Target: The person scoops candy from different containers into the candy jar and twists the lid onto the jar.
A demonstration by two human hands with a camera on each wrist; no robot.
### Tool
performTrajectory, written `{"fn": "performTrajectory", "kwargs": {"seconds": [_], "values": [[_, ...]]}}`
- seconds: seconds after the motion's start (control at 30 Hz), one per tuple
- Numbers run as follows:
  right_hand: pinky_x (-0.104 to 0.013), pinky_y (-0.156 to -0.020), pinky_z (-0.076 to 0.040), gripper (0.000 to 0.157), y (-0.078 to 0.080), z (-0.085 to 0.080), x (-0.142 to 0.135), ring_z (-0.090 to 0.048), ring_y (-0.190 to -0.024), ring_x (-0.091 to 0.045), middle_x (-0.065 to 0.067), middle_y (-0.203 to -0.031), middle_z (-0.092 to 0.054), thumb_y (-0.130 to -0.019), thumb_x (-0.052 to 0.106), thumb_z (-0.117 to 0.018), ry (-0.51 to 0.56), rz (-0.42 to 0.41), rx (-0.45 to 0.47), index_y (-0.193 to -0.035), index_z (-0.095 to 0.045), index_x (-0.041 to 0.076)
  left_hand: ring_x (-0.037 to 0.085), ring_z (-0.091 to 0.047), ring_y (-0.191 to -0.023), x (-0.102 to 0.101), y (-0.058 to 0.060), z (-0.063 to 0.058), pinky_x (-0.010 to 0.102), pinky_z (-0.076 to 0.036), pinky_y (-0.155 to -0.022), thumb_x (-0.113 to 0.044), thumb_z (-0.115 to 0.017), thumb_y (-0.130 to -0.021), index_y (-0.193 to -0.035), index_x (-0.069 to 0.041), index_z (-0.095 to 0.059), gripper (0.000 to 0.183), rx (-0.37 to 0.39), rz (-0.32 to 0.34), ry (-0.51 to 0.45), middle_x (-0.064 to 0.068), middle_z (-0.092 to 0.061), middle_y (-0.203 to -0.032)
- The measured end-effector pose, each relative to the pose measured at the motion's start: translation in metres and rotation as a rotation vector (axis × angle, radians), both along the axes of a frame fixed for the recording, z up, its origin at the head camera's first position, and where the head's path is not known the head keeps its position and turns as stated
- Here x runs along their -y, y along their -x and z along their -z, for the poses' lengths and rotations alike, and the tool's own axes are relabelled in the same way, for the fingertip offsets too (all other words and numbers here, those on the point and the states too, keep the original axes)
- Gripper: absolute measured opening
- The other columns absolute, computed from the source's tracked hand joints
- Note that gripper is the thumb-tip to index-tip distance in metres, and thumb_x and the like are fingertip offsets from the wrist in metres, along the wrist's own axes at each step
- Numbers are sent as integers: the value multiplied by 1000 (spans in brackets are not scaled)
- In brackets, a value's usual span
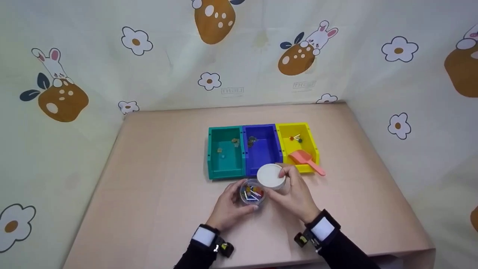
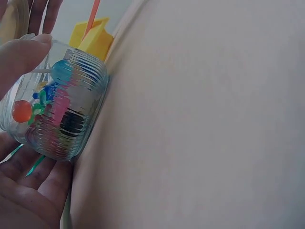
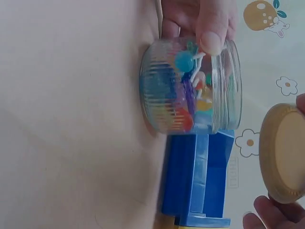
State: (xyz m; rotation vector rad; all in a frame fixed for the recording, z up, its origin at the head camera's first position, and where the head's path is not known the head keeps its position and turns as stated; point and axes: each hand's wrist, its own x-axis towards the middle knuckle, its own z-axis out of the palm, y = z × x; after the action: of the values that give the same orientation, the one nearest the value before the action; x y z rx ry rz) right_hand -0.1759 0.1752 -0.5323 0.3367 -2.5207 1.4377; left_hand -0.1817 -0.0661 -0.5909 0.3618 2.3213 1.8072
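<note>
My left hand point(image 1: 228, 209) holds a clear ribbed jar point(image 3: 228, 90) on the tabletop, fingers and thumb around its side. Through the jar's wall show small colourful pieces, among them round-headed pieces with white sticks. In my right hand point(image 1: 300, 198) a round lid point(image 1: 269, 176) is gripped by its edge, white on the face seen from the head view. The lid is off the jar, held just right of the jar's open mouth. Seen from the right wrist, the lid point(image 3: 286, 152) is tilted and apart from the jar, with a tan rim.
Behind the jar stand three joined bins: teal point(image 1: 226, 172), blue point(image 1: 267, 157) and yellow point(image 1: 312, 140). Each has a few small pieces inside. A pink scoop point(image 1: 302, 157) leans in the yellow bin, its handle over the front edge. A patterned cloth wall point(image 1: 168, 86) encloses the table point(image 1: 149, 186).
</note>
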Motion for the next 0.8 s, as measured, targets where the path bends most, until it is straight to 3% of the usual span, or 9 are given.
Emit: {"fn": "performTrajectory", "kwargs": {"seconds": [0.23, 0.4, 0.73, 0.8], "values": [[-62, -123, -46, 51, -1, 7, 11, -61, -143, -38, -14, -153, -65, -85, 22, -97, -36, -86, -32, -104, -50, 16, 41, -51, -153, 0, 1, 3, 53, -43, -128, -19, -96, -84, -160, -2, -51, 91, -8, 10, -22, 22, -55, -159], [-62, -123, -46, 49, -2, 11, 18, -59, -145, -39, -15, -154, -65, -85, 25, -97, -86, -136, -13, -105, -52, 18, 40, -53, -151, 0, 1, 4, 50, -44, -127, -18, -96, -83, -161, 1, -49, 92, -22, 13, -48, 22, -57, -157], [-57, -124, -46, 47, -1, 21, 23, -59, -142, -33, -6, -140, -69, -87, 38, -94, -248, -210, 10, -109, -57, 19, 41, -55, -148, 0, 1, 5, 51, -45, -126, -15, -96, -82, -157, 1, -54, 87, -81, 2, -9, 21, -60, -151], [-59, -124, -46, 46, 0, 21, 22, -58, -145, -36, -8, -144, -66, -88, 40, -93, -269, -234, 22, -110, -58, 20, 41, -55, -148, 0, 2, 5, 51, -45, -126, -13, -95, -81, -157, 1, -54, 88, -77, 4, -12, 21, -60, -152]]}}
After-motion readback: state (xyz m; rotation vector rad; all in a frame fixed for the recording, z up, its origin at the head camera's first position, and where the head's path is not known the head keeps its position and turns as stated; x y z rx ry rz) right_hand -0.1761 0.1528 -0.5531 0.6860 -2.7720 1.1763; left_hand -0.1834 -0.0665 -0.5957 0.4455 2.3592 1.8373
